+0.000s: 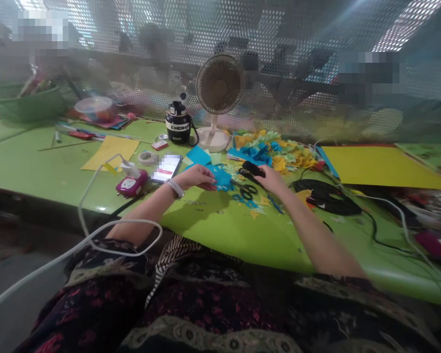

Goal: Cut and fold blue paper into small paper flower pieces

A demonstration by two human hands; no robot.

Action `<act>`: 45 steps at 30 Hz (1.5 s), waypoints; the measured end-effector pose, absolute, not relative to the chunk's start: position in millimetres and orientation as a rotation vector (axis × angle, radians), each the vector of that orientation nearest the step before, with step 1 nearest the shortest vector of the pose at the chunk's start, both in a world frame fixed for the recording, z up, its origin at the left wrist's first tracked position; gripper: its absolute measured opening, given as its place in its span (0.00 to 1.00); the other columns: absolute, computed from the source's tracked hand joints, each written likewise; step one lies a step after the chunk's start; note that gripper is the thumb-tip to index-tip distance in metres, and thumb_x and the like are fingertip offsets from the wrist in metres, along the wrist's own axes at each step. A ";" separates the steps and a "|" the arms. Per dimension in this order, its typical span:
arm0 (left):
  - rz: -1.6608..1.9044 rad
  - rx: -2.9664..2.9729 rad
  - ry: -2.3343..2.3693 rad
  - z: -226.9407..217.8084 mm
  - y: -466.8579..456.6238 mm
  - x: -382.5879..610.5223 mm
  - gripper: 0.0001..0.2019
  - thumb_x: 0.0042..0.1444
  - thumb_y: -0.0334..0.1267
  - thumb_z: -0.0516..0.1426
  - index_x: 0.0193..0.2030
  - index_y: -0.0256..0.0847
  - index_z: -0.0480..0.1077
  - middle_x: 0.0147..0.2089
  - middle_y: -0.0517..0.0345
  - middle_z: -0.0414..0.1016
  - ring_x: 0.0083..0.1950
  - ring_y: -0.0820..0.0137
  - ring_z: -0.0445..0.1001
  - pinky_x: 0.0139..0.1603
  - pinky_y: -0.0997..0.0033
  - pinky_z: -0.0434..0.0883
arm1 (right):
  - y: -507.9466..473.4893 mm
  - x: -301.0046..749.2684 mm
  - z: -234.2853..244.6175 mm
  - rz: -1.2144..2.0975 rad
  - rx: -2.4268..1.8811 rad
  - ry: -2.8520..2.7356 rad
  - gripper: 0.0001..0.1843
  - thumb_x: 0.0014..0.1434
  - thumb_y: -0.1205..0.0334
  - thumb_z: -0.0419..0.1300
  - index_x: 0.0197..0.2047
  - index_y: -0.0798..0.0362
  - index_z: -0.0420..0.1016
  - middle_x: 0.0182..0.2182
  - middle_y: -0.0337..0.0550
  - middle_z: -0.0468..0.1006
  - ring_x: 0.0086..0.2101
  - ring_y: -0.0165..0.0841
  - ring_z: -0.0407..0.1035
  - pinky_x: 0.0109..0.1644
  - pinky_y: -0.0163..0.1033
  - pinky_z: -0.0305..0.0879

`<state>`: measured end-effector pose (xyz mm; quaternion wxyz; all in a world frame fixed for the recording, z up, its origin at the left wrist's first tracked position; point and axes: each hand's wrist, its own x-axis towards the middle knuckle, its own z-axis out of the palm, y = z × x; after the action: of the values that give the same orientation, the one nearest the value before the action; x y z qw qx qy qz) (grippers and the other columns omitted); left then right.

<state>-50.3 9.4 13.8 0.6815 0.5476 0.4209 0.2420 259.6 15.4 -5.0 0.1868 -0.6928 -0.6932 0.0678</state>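
Observation:
My left hand (198, 176) rests on the green table (40, 166), its fingers closed on a piece of blue paper (220, 177). A white watch (174, 188) sits on that wrist. My right hand (270, 179) grips a black stapler-like tool (253, 169) just right of the blue paper. Black-handled scissors (245, 189) lie on the table between my hands. Small blue and yellow paper scraps (259, 202) are scattered in front of them.
A heap of blue, yellow and green paper pieces (275, 149) lies behind my hands. A small desk fan (217, 98), a black jar (177, 125), a phone (166, 168), a tape roll (147, 157), yellow sheets (382, 166), black cables (327, 196) and a white cable (95, 235) surround them.

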 end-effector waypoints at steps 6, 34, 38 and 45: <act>0.579 1.195 0.955 9.5 2.4 -77.7 0.10 0.47 0.31 0.71 0.31 0.32 0.74 0.30 0.50 0.82 0.31 0.71 0.81 0.42 0.69 0.79 | 4.9 256.6 23.5 0.111 -1.902 -1.954 0.20 0.59 0.60 0.60 0.55 0.54 0.74 0.51 0.54 0.80 0.51 0.49 0.74 0.54 0.52 0.69; 0.318 1.175 0.953 -20.8 -30.9 -47.0 0.09 0.44 0.31 0.71 0.25 0.33 0.76 0.29 0.50 0.82 0.32 0.72 0.80 0.42 0.71 0.77 | -93.3 218.7 11.9 0.376 -1.424 -2.528 0.23 0.62 0.58 0.58 0.60 0.47 0.75 0.54 0.47 0.80 0.53 0.46 0.75 0.57 0.54 0.71; 0.306 1.177 0.903 -22.2 -29.6 -46.6 0.09 0.43 0.31 0.71 0.28 0.33 0.76 0.29 0.51 0.82 0.31 0.72 0.81 0.40 0.72 0.77 | -95.6 212.4 21.6 0.445 -1.491 -2.481 0.26 0.60 0.51 0.61 0.60 0.47 0.75 0.54 0.48 0.80 0.52 0.47 0.74 0.57 0.55 0.71; 0.348 1.167 0.919 -23.2 -34.4 -45.8 0.11 0.47 0.32 0.70 0.32 0.35 0.72 0.28 0.52 0.82 0.31 0.71 0.81 0.41 0.69 0.78 | -75.5 179.3 38.5 0.503 -1.432 -2.181 0.28 0.65 0.42 0.55 0.59 0.52 0.75 0.56 0.52 0.77 0.53 0.44 0.73 0.59 0.52 0.68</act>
<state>-45.8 -34.4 -23.2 0.7230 0.5285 0.4161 0.1576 179.3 -75.5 38.5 0.2400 -0.5232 -0.7968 0.1838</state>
